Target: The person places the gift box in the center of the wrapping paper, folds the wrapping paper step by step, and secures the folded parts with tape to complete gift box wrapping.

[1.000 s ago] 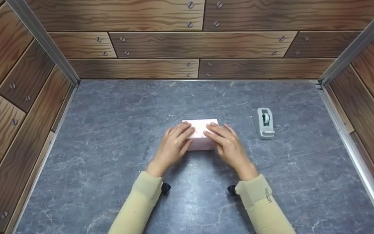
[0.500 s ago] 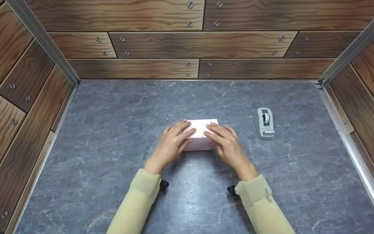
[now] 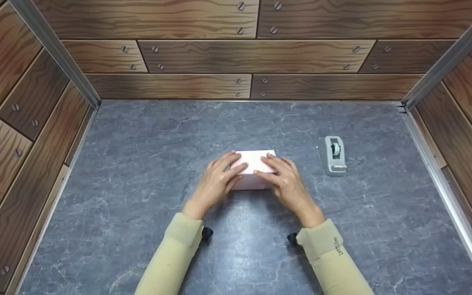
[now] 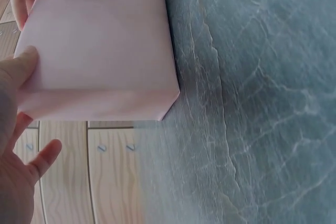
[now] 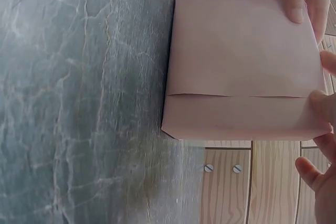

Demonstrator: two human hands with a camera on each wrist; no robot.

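Observation:
A pink paper-covered box (image 3: 254,159) stands on the table in the middle of the head view, between both hands. My left hand (image 3: 213,180) holds its left end, fingers over the top and thumb on the near face; the little finger (image 4: 46,160) sticks out free of the box. At the right end, my right hand (image 3: 287,182) grips the box likewise, its index fingertip at the top's near edge. The right wrist view shows a paper seam (image 5: 236,96) with slightly lifted edges near that end. The box's far face is hidden.
A grey tape dispenser (image 3: 334,155) with a roll in it stands on the table to the right of the box. Wood-patterned walls (image 3: 256,57) with metal corner strips enclose the blue-grey marbled table (image 3: 158,135) at the back and sides.
My left hand has shifted slightly left and settled along the box's left end. The right index finger has slid a little toward the top's near edge. The box stays in place.

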